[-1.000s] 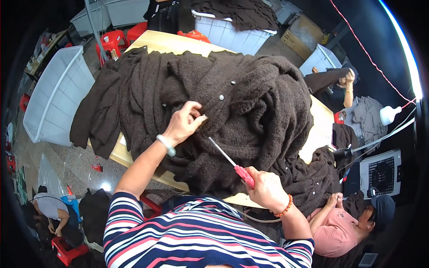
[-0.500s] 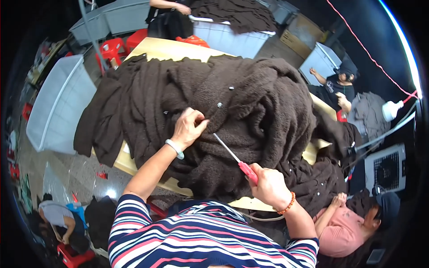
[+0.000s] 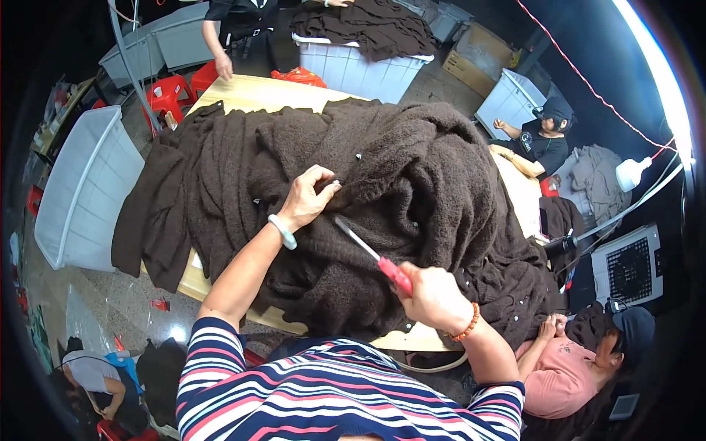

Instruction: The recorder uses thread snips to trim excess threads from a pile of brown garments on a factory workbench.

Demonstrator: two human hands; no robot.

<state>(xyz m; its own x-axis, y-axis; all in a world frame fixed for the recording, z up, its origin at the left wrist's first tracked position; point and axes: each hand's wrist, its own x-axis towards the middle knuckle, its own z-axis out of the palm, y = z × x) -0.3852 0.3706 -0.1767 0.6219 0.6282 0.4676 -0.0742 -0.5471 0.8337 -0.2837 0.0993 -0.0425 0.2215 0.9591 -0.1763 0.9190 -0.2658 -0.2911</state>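
Brown fleece garment [image 3: 412, 184] pinched by left hand [image 3: 307, 198]; right hand [image 3: 434, 298] holds what looks like scissors [image 3: 371, 253]

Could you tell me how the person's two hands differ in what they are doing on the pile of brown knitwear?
The left hand pinches a fold of the brown knitwear with bare fingers, while the right hand grips red-handled scissors pointed toward that fold. The left hand rests on the fabric; the right hand hovers nearer the table edge. The left wrist wears a pale bangle, the right an orange bead bracelet. Both work on the same garment.
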